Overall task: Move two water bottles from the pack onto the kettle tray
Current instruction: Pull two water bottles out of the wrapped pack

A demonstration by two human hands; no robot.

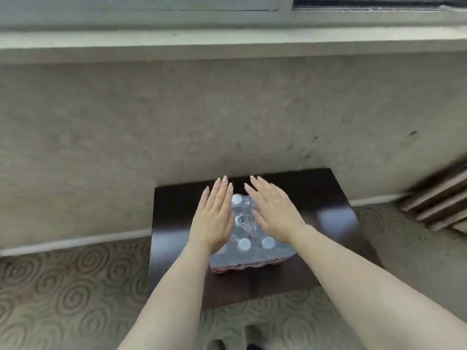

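Observation:
A shrink-wrapped pack of water bottles (249,245) with white caps and red labels stands on a low dark wooden table (326,215). My left hand (214,215) hovers flat over the pack's left side, fingers straight and together, palm down. Over the pack's right side my right hand (275,210) is held the same way, empty. Both hands cover part of the pack; several caps show between and below them. No kettle tray is in view.
The table stands against a beige wall (227,109) under a window sill (227,44). Patterned carpet (63,286) surrounds the table. A slatted wooden object (439,198) leans in at the right edge.

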